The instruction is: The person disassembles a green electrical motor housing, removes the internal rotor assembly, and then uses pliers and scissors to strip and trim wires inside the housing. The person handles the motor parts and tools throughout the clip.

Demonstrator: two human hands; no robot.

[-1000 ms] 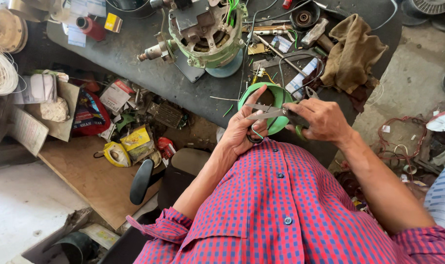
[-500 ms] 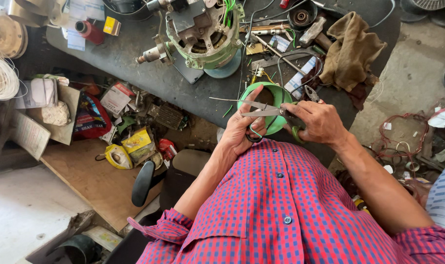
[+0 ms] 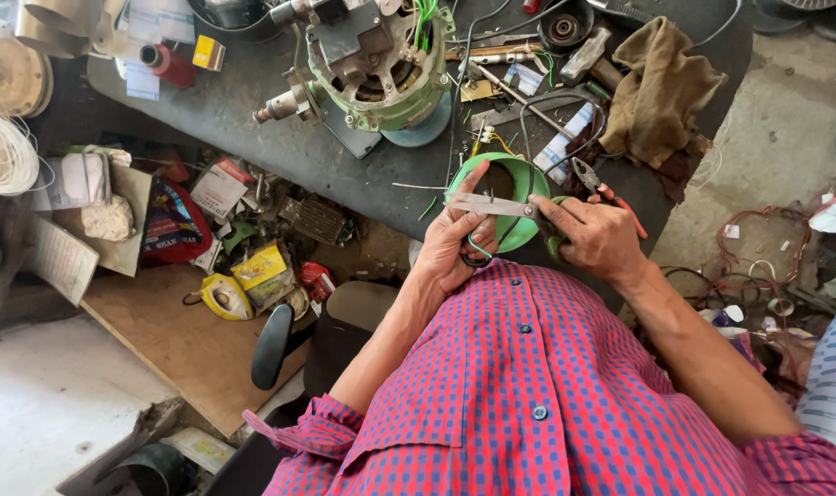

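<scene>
My left hand (image 3: 450,248) grips a pair of scissors (image 3: 493,206), fingers through the dark loop handles, silver blades lying level and pointing right. My right hand (image 3: 600,241) meets the blades with its fingertips and is closed on a small green piece (image 3: 555,244) just below them. What is between the blades is too small to tell. Both hands hover over a round green plastic cover (image 3: 514,174) at the near edge of the dark workbench (image 3: 253,119). Behind it lies a green electric motor (image 3: 377,64) with its windings exposed.
Red-handled pliers (image 3: 594,179) lie just right of the cover, with a brown rag (image 3: 661,92) beyond. Wires, tools and small parts litter the bench. A wire coil (image 3: 3,152), boxes, a yellow tape measure (image 3: 218,296) and a wooden board (image 3: 175,344) lie lower left. Another person's striped sleeve (image 3: 831,377) shows at right.
Both hands stay together at the green cover with the scissors. They have shifted only slightly, and the scissors blades now lie a little flatter.
</scene>
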